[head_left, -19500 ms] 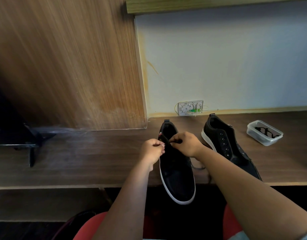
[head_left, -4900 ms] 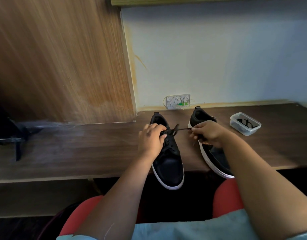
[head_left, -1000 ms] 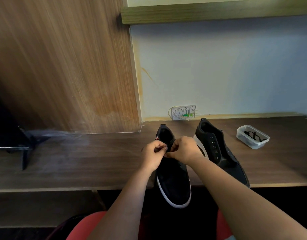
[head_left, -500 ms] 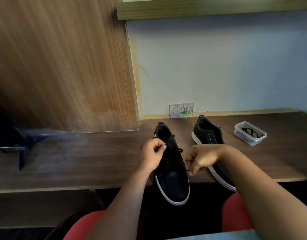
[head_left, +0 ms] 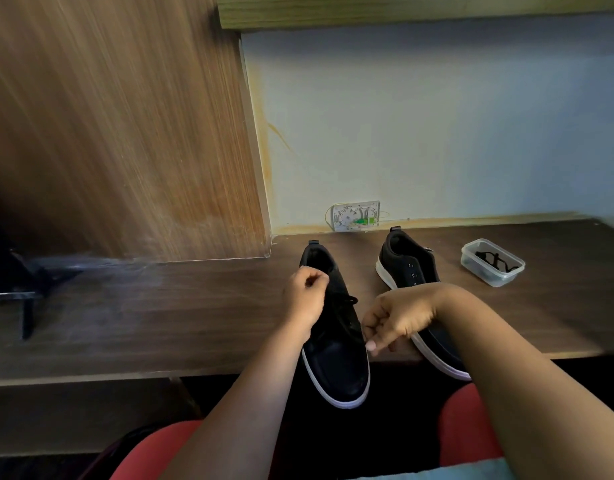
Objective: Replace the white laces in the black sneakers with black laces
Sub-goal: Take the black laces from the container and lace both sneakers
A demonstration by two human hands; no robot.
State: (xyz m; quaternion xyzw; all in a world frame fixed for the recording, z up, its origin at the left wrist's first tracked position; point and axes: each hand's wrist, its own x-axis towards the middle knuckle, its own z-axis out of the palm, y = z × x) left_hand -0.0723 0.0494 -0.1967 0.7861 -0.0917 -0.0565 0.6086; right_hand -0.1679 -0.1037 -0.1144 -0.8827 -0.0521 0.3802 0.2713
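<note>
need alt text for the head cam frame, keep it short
A person's left hand and right hand work a black lace on the near black sneaker at a wooden desk's edge. The second sneaker shows empty eyelets; right of it, a clear plastic tub holds another black lace.

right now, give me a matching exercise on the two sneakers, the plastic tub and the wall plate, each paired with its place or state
Column one:
1. left sneaker
2. right sneaker
3. plastic tub
4. wall plate

Column two:
a. holds a black lace, at the far right of the desk
b. on the wall just above the desk
c. eyelets bare, partly behind the right forearm
d. toe past the desk edge, between both hands

Pairs: 1-d, 2-c, 3-a, 4-b
</note>
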